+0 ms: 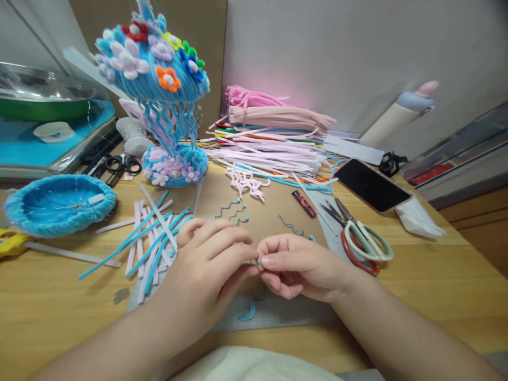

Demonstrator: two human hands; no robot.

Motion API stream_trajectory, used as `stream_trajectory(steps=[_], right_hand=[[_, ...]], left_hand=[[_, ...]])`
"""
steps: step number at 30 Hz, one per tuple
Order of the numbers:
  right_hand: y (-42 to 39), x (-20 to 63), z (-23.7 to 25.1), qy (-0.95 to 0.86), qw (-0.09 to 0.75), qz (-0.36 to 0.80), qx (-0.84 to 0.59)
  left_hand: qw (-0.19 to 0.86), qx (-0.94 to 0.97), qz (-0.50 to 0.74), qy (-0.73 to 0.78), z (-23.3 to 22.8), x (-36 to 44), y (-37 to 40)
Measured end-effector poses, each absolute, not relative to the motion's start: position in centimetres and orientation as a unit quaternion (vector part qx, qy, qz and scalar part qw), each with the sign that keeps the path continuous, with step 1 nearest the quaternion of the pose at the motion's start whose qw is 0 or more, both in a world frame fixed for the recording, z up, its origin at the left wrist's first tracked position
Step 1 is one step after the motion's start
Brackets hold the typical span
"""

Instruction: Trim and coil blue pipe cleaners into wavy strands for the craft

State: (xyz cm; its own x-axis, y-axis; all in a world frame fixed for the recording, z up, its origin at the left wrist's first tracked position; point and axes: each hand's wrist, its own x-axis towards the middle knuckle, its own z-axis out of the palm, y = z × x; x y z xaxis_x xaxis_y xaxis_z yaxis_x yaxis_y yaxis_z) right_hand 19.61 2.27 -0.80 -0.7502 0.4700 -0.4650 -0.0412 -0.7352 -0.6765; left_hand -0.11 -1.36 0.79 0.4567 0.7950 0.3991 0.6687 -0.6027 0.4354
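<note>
My left hand (214, 259) and my right hand (297, 264) meet fingertip to fingertip low over the mat. Between them they pinch a thin dark wire with a blue fuzzy tip (259, 262); most of it is hidden by my fingers. Just beyond lie several wavy wires with blue ends (237, 214), and another wavy wire (291, 226) rests behind my right hand. A curved blue fuzzy piece (248, 312) sits below my hands. Beside my left wrist is a loose pile of blue and pale pink pipe cleaners (153, 241). Curled pale pink pieces (246, 182) lie farther back.
Scissors (367, 241) and a black phone (371, 185) are on the right. A blue flower-covered jellyfish-like craft (159, 74) stands at back left, near a blue fuzzy bowl shape (59, 203). Bundled pipe cleaners (273, 119) are stacked by the wall.
</note>
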Motion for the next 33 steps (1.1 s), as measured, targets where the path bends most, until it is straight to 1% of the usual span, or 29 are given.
stream_trajectory(steps=[3,7,11,18,20,24,28,31,33], right_hand=[[2.4,19.5,-1.0,-0.307,0.142,0.89,-0.306],[2.4,19.4,-1.0,-0.31,0.137,0.885,-0.319],[2.2,19.3,-0.9,-0.36,0.156,0.843,-0.369],[1.8,18.9,-0.8,-0.514,0.179,0.702,-0.459],[1.9,18.9,-0.6,-0.516,0.164,0.706,-0.456],[2.2,19.1,-0.2,-0.483,0.139,0.749,-0.432],[2.1,19.1,-0.4,-0.498,0.121,0.751,-0.417],[2.0,19.0,-0.6,-0.538,0.13,0.731,-0.4],[2.0,19.2,-0.5,-0.58,0.133,0.698,-0.399]], left_hand=[[0.084,0.853,0.308,0.414,0.6,-0.1,-1.2],[0.053,0.865,0.328,0.377,0.3,-0.2,-1.1],[0.076,0.875,0.296,0.375,0.0,-0.2,-1.3],[0.1,0.877,0.27,0.385,-0.4,0.0,-1.3],[0.104,0.875,0.264,0.392,-0.4,0.1,-1.2],[0.105,0.865,0.268,0.411,-0.3,0.1,-1.1],[0.11,0.867,0.261,0.41,-0.3,0.1,-1.2],[0.135,0.857,0.252,0.429,-0.2,0.3,-1.3],[0.178,0.843,0.247,0.444,-0.1,0.4,-1.3]])
